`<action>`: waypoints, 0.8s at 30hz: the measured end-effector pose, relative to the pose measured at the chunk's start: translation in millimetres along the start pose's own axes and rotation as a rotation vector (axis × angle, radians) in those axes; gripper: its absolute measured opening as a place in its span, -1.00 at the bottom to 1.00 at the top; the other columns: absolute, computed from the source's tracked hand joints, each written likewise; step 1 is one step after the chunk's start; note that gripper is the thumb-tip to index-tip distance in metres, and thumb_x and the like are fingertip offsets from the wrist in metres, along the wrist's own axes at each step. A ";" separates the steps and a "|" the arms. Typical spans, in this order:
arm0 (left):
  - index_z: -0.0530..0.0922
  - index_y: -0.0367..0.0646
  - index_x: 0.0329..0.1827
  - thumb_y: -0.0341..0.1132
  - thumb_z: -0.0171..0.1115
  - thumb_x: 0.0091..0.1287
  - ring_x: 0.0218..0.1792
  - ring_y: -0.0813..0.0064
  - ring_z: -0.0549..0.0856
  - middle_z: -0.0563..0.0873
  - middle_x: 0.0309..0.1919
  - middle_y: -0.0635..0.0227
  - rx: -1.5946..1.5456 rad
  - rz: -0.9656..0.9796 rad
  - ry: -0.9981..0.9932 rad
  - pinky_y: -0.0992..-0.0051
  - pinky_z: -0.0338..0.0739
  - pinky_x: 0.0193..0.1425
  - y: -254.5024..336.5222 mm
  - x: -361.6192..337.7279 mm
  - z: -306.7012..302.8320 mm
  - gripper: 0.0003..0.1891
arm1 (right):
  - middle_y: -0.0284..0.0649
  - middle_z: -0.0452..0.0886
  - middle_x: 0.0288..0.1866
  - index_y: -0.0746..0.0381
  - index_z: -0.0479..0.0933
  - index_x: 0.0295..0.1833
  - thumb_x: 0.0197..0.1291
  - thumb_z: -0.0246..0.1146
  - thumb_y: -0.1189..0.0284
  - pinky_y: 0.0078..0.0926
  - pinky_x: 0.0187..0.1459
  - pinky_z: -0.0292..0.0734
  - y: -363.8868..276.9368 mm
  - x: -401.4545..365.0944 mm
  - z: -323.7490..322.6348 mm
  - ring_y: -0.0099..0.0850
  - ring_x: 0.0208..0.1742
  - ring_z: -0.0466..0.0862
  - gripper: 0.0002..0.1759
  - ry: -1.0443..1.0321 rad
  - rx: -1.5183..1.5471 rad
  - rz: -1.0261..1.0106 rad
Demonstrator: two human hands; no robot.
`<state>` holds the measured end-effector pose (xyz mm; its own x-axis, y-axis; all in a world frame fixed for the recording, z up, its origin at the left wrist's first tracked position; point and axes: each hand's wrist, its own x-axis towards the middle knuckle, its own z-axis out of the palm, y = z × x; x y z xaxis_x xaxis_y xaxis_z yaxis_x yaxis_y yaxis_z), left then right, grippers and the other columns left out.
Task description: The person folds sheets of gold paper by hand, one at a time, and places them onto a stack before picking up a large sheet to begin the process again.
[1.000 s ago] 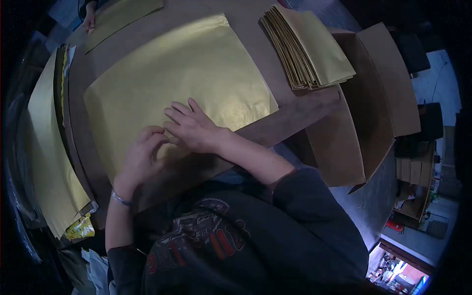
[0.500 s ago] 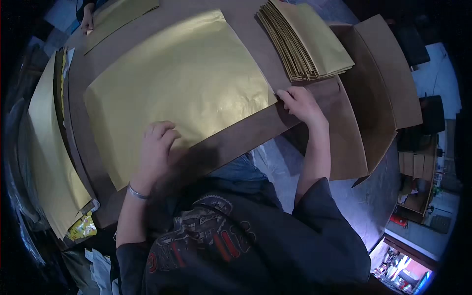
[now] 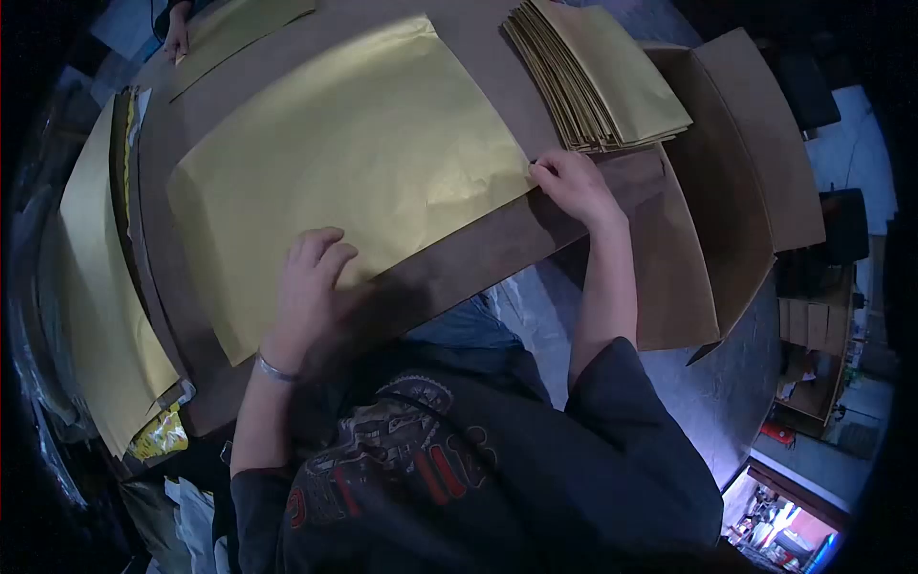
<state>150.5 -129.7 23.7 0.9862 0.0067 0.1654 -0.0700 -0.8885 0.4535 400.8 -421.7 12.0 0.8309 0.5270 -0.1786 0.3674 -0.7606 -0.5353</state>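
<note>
A large gold paper sheet lies spread over the brown table in front of me. My right hand pinches its near right corner between thumb and fingers. Over the sheet's near edge, toward the left, is my left hand, its fingers loosely bent and apart with nothing in them. A metal band circles the left wrist. Beyond my right hand sits a stack of folded gold paper.
An open cardboard box stands to the right, beside the table. More gold sheets lie at the left edge, with yellow plastic wrapping under them. Across the table, another person's hand touches a gold sheet.
My right hand has moved slightly up and left and now closes on the sheet's corner, which looks drawn inward. My left hand has shifted only a little.
</note>
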 end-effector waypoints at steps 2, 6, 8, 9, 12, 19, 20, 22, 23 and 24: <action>0.53 -0.15 -0.05 -0.36 0.54 -0.06 0.15 0.05 0.51 0.54 0.10 0.14 0.001 0.003 0.017 0.19 0.46 0.19 -1.1 -0.4 2.2 -0.52 | 0.02 0.66 -0.12 0.28 0.63 -0.15 0.22 0.15 0.23 -0.11 0.03 0.52 0.8 3.2 1.9 -0.01 -0.01 0.63 -0.66 0.007 -0.019 0.001; 0.53 -0.15 -0.03 -0.36 0.55 -0.06 0.17 0.03 0.51 0.53 0.13 0.12 -0.001 0.014 0.044 0.17 0.45 0.20 -2.8 -0.5 6.7 -0.50 | 0.03 0.67 -0.15 0.28 0.62 -0.16 0.26 0.15 0.24 -0.08 0.00 0.52 1.2 5.0 7.4 0.00 -0.04 0.64 -0.69 0.063 -0.014 -0.003; 0.53 -0.14 -0.02 -0.36 0.55 -0.06 0.17 0.02 0.51 0.53 0.14 0.12 0.011 0.024 0.057 0.16 0.45 0.20 -3.3 0.4 7.4 -0.49 | 0.01 0.67 -0.16 0.27 0.61 -0.16 0.27 0.16 0.25 -0.08 -0.01 0.53 -0.6 4.7 8.6 -0.01 -0.05 0.65 -0.70 0.083 -0.033 -0.033; 0.54 -0.14 -0.02 -0.35 0.55 -0.06 0.17 0.02 0.52 0.53 0.14 0.12 0.015 0.018 0.052 0.16 0.45 0.19 -3.5 0.9 7.0 -0.49 | 0.00 0.67 -0.17 0.26 0.61 -0.16 0.28 0.16 0.25 -0.08 -0.02 0.53 -1.5 4.5 8.8 -0.01 -0.06 0.65 -0.71 0.103 -0.052 -0.062; 0.54 -0.14 -0.03 -0.34 0.55 -0.06 0.17 0.02 0.52 0.54 0.14 0.12 0.027 0.015 0.044 0.16 0.44 0.19 -5.4 2.1 6.0 -0.50 | -0.03 0.67 -0.17 0.26 0.61 -0.17 0.28 0.17 0.24 -0.08 -0.04 0.53 -5.7 3.2 6.8 -0.02 -0.07 0.65 -0.71 0.111 -0.099 -0.062; 0.54 -0.13 -0.05 -0.34 0.55 -0.06 0.17 0.03 0.52 0.55 0.12 0.12 0.031 0.019 0.055 0.16 0.44 0.18 -7.6 1.1 7.8 -0.51 | -0.02 0.67 -0.15 0.25 0.61 -0.15 0.27 0.17 0.25 -0.09 -0.01 0.53 -0.2 9.9 6.8 -0.02 -0.05 0.65 -0.71 0.089 -0.102 -0.065; 0.54 -0.13 -0.05 -0.34 0.55 -0.06 0.17 0.03 0.52 0.55 0.12 0.12 0.030 0.017 0.055 0.16 0.44 0.18 -8.3 0.7 8.3 -0.51 | -0.02 0.68 -0.20 0.28 0.61 -0.16 0.27 0.18 0.25 -0.15 -0.05 0.53 -0.4 10.5 6.4 -0.05 -0.10 0.66 -0.70 0.093 -0.117 -0.074; 0.54 -0.14 -0.06 -0.35 0.55 -0.08 0.17 0.03 0.52 0.55 0.12 0.12 0.012 0.019 0.070 0.15 0.45 0.19 -9.4 0.0 9.4 -0.52 | -0.01 0.68 -0.24 0.31 0.61 -0.16 0.28 0.20 0.25 -0.21 -0.09 0.54 -0.3 11.0 6.3 -0.07 -0.15 0.68 -0.69 0.095 -0.134 -0.083; 0.54 -0.14 -0.06 -0.35 0.55 -0.08 0.17 0.03 0.52 0.55 0.12 0.12 0.010 0.017 0.071 0.15 0.45 0.19 -9.0 -0.5 9.4 -0.52 | -0.01 0.68 -0.25 0.32 0.61 -0.17 0.27 0.20 0.26 -0.21 -0.09 0.54 -0.1 10.8 6.1 -0.08 -0.15 0.68 -0.69 0.089 -0.114 -0.087; 0.55 -0.14 -0.06 -0.36 0.55 -0.08 0.18 0.03 0.52 0.55 0.13 0.12 0.016 0.017 0.077 0.15 0.45 0.19 -8.4 -0.5 9.3 -0.51 | -0.01 0.68 -0.25 0.32 0.62 -0.19 0.27 0.21 0.26 -0.21 -0.09 0.54 0.3 10.8 5.8 -0.09 -0.15 0.68 -0.69 0.084 -0.095 -0.091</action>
<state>152.0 -126.5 11.7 0.9703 0.0268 0.2403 -0.0833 -0.8960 0.4362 407.4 -414.0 5.1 0.8229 0.5649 -0.0607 0.4776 -0.7457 -0.4646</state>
